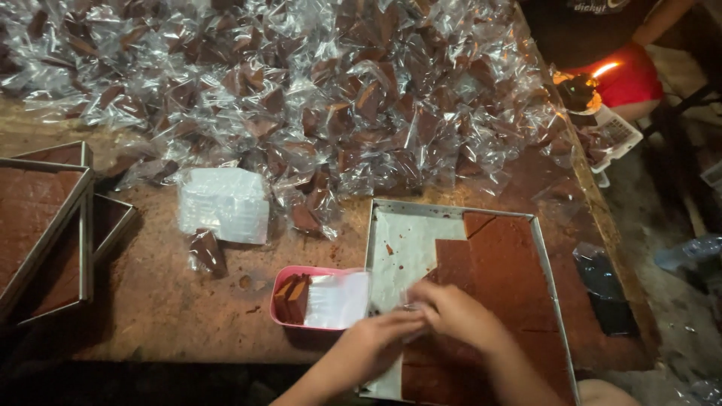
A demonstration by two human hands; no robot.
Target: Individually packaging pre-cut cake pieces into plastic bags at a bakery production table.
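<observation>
Both hands, left hand (376, 342) and right hand (451, 312), pinch what seems a clear wrapper (410, 301) (blurred) over the metal tray (451, 211) of brown cake (504, 271).

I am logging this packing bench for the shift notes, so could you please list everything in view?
wrapped pieces: a large pile, too many to count, brown in clear film, far half of the table
stack of clear wrappers: one, whitish, table centre-left
pink tub: one, holding brown pieces and a clear bag, beside the metal tray
metal tray: one, paper-lined, part-filled with a brown slab, near right
stacked trays: about three, metal, brown filling, left edge
wooden table: one, brown
lit flame: one, orange, far right beside another person
left hand: one, touching clear film over the tray
right hand: one, same spot
</observation>
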